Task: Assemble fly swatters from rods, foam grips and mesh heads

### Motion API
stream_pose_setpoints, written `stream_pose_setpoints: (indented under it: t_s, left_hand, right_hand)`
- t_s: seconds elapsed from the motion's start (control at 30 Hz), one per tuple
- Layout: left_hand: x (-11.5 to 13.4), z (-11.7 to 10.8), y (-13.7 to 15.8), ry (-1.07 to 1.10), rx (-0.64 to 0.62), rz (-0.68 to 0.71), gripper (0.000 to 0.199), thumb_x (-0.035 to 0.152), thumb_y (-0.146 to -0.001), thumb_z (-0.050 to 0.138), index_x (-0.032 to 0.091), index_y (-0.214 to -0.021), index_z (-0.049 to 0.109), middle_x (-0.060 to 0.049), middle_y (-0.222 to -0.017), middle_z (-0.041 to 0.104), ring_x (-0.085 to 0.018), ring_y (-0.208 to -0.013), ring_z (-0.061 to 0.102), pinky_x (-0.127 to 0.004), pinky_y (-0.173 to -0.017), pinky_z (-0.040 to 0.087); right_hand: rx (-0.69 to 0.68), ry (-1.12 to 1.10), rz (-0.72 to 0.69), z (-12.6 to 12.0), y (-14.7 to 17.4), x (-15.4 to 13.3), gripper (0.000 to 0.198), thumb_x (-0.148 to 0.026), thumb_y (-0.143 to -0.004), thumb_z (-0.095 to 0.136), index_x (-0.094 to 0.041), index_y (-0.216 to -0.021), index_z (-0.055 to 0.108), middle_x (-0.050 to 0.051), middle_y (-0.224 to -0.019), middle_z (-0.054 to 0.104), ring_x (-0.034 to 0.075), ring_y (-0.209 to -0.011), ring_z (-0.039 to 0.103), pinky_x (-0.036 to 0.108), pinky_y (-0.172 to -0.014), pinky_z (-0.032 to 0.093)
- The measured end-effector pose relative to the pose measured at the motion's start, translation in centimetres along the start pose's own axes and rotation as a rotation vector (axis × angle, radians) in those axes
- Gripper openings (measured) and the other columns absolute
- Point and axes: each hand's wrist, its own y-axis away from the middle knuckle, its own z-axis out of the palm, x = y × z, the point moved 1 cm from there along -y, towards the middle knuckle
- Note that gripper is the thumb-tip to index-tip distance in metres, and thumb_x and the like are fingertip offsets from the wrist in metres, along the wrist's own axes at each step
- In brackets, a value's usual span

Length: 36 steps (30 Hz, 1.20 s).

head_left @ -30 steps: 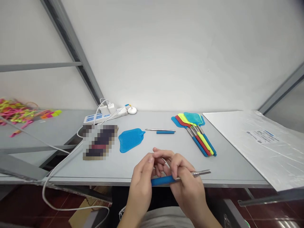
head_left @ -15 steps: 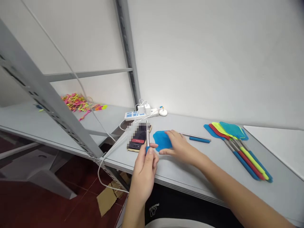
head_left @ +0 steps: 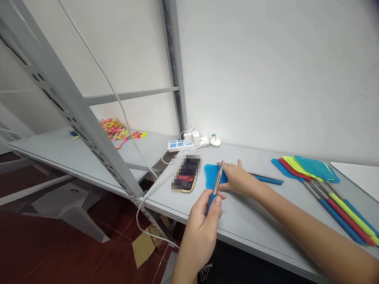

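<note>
My left hand [head_left: 203,225] is closed round the blue grip of a telescopic swatter handle [head_left: 218,181]. The bare steel rod points up and slightly right, passing in front of a blue mesh swatter head [head_left: 211,176] on the table. My right hand [head_left: 238,177] spans that head, with thumb and fingers at its opposite edges. Behind the right wrist lies another steel rod [head_left: 263,175] beside a blue grip [head_left: 271,180]. Further right, several assembled fly swatters [head_left: 314,169] in blue, red, yellow-green and teal lie fanned in a pile.
A phone [head_left: 187,173], partly blurred out, lies left of my hands. Behind it are a power strip [head_left: 180,146] with chargers and a round white puck [head_left: 215,142]. A white cable hangs past the metal shelf post [head_left: 68,106]. Colourful strips [head_left: 117,129] are heaped beyond.
My view has turned left, so the scene sits further right. My left hand has brought the rod rightward, away from the phone and closer to the swatter head, and tilted it.
</note>
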Motion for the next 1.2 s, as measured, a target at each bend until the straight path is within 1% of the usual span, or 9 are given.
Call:
stream_pose_setpoints:
  t_s: [0.17, 0.23, 0.33, 0.43, 0.6, 0.7, 0.87, 1.0, 1.2]
  left_hand:
    - [-0.1, 0.5, 0.4, -0.021, -0.072, -0.027, 0.037, 0.054, -0.088, 0.059, 0.02, -0.098, 0.067, 0.005, -0.059, 0.037, -0.012, -0.052, 0.033, -0.023, -0.05, 0.034]
    - [-0.2, 0.6, 0.5, -0.047, -0.099, -0.047, 0.037, 0.055, -0.088, 0.059, 0.02, -0.098, 0.067, 0.006, -0.059, 0.035, -0.011, -0.052, 0.031, -0.023, -0.05, 0.033]
    - [-0.5, 0.9, 0.8, -0.066, -0.128, -0.062, 0.037, 0.054, -0.088, 0.059, 0.019, -0.098, 0.067, 0.006, -0.059, 0.034, -0.011, -0.051, 0.029, -0.022, -0.048, 0.03]
    - [-0.5, 1.6, 1.4, -0.072, -0.178, -0.068, 0.036, 0.054, -0.088, 0.059, 0.02, -0.098, 0.07, 0.005, -0.058, 0.035, -0.012, -0.051, 0.028, -0.023, -0.047, 0.028]
    - [0.1, 3.5, 2.4, -0.271, -0.358, -0.046, 0.037, 0.055, -0.087, 0.059, 0.023, -0.096, 0.076, 0.003, -0.056, 0.041, -0.014, -0.051, 0.031, -0.026, -0.05, 0.026]
    - [-0.1, 5.1, 2.8, -0.386, -0.449, 0.042, 0.038, 0.055, -0.089, 0.055, 0.025, -0.093, 0.077, -0.001, -0.061, 0.056, -0.016, -0.055, 0.043, -0.027, -0.054, 0.033]
    - [-2.9, 7.1, 3.4, -0.411, -0.374, 0.227, 0.022, 0.042, -0.087, 0.064, 0.03, -0.098, 0.079, -0.004, -0.086, 0.076, -0.024, -0.077, 0.066, -0.029, -0.075, 0.049]
    - [-5.0, 7.8, 3.5, -0.607, -0.449, 0.451, 0.029, 0.029, -0.088, 0.064, 0.032, -0.116, 0.072, -0.002, -0.087, 0.074, -0.02, -0.076, 0.068, -0.027, -0.072, 0.05]
    - [-5.6, 7.9, 2.5, -0.858, -0.427, 0.649, 0.039, 0.025, -0.093, 0.059, 0.03, -0.132, 0.061, -0.001, -0.078, 0.065, -0.018, -0.068, 0.059, -0.028, -0.067, 0.045]
  right_hand:
    - [0.145, -0.002, 0.011, -0.6, 0.9, -0.5, 0.083, -0.035, -0.07, 0.081, -0.013, -0.141, 0.044, 0.02, -0.125, 0.059, 0.036, -0.12, 0.054, 0.065, -0.112, 0.016]
    - [0.194, -0.023, 0.029, -1.5, 1.9, -0.7, 0.062, -0.029, -0.074, 0.076, -0.017, -0.131, 0.053, 0.014, -0.116, 0.063, 0.031, -0.111, 0.059, 0.056, -0.106, 0.032]
    - [0.209, -0.064, 0.047, -3.0, 4.7, -1.0, 0.012, -0.03, -0.085, 0.062, -0.021, -0.092, 0.065, 0.004, -0.08, 0.066, 0.022, -0.076, 0.062, 0.036, -0.073, 0.047]
    - [0.306, -0.161, 0.109, -3.9, 9.0, -1.3, 0.019, -0.034, -0.091, 0.054, -0.022, -0.077, 0.058, -0.001, -0.06, 0.058, 0.016, -0.053, 0.05, 0.03, -0.054, 0.038]
    - [1.0, -0.895, 0.611, -3.6, 16.5, -0.5, 0.03, -0.05, -0.085, 0.061, -0.021, -0.081, 0.063, 0.004, -0.068, 0.066, 0.019, -0.054, 0.056, 0.031, -0.048, 0.043]
    - [1.236, -1.097, 0.83, -3.3, 19.2, -0.6, 0.03, -0.05, -0.084, 0.063, -0.021, -0.09, 0.061, 0.006, -0.073, 0.066, 0.019, -0.054, 0.058, 0.03, -0.042, 0.041]
    - [1.452, -1.339, 0.747, -2.9, 20.7, -1.0, 0.035, -0.056, -0.084, 0.064, -0.025, -0.079, 0.051, -0.007, -0.053, 0.044, 0.01, -0.04, 0.038, 0.025, -0.04, 0.035]
    - [1.522, -1.448, 0.686, -2.3, 20.8, -0.7, 0.047, -0.059, -0.083, 0.065, -0.024, -0.068, 0.039, -0.01, -0.05, 0.036, 0.006, -0.039, 0.029, 0.023, -0.042, 0.034]
    - [1.44, -1.527, 0.535, -1.3, 20.3, 0.5, 0.045, -0.051, -0.086, 0.068, -0.023, -0.067, 0.038, -0.01, -0.052, 0.031, 0.006, -0.042, 0.025, 0.023, -0.044, 0.03]
